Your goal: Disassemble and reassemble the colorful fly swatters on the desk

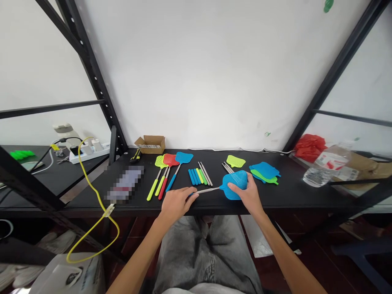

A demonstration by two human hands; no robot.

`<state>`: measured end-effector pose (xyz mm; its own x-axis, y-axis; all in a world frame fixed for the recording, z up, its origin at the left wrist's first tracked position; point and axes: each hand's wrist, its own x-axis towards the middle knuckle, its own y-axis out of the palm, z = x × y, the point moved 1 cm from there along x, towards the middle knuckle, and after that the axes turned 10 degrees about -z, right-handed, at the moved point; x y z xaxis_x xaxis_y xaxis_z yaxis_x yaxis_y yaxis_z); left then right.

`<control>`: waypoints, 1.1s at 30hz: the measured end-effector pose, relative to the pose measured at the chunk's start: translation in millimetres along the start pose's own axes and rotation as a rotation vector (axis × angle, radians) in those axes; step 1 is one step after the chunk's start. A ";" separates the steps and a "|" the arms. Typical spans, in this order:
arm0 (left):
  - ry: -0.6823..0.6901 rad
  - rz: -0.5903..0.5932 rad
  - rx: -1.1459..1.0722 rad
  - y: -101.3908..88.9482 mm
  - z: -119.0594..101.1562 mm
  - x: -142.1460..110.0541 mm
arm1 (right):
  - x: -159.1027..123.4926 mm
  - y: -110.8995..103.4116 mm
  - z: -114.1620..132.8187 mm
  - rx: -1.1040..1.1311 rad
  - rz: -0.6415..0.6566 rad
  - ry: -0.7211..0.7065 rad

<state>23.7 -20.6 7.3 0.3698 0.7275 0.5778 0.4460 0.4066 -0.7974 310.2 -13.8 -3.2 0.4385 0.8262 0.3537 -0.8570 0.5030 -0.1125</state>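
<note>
Both grips closed on one blue swatter, stretched sideways between them at the desk's near edge.
From where I stand, the left grip is clasped over the tail end, a sliver of blue showing under the fingers; the right grip pinches the mesh head, thumb on its upper face. The metal rod leaves the left fingers rightward, its long axis nearly in line with the front edge and tipped slightly away, so the head points to the person's right. Just beyond lie loose coloured handles and bare rods; whole swatters sit to the left, spare heads to the right.
</note>
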 end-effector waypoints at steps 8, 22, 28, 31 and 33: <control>0.011 0.016 -0.008 -1.3 -0.1 0.3 | -6.0 7.2 5.6 -0.056 0.044 -0.026; -0.006 0.037 -0.013 -1.6 0.5 0.0 | -14.1 11.5 12.4 -0.220 0.027 -0.060; -0.005 0.009 -0.099 -3.6 -0.2 -2.4 | -9.1 12.4 7.1 -0.052 0.111 -0.014; -0.001 0.007 -0.153 -8.6 -1.2 -3.0 | -6.5 11.4 4.6 0.078 0.080 0.044; -0.005 0.003 -0.190 -11.2 -1.2 -2.2 | -5.3 9.9 3.5 0.152 0.020 0.100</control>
<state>18.9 -27.4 15.2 0.3675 0.7313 0.5745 0.5910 0.2933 -0.7514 298.5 -14.1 -2.9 0.4391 0.8608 0.2573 -0.8937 0.4480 0.0261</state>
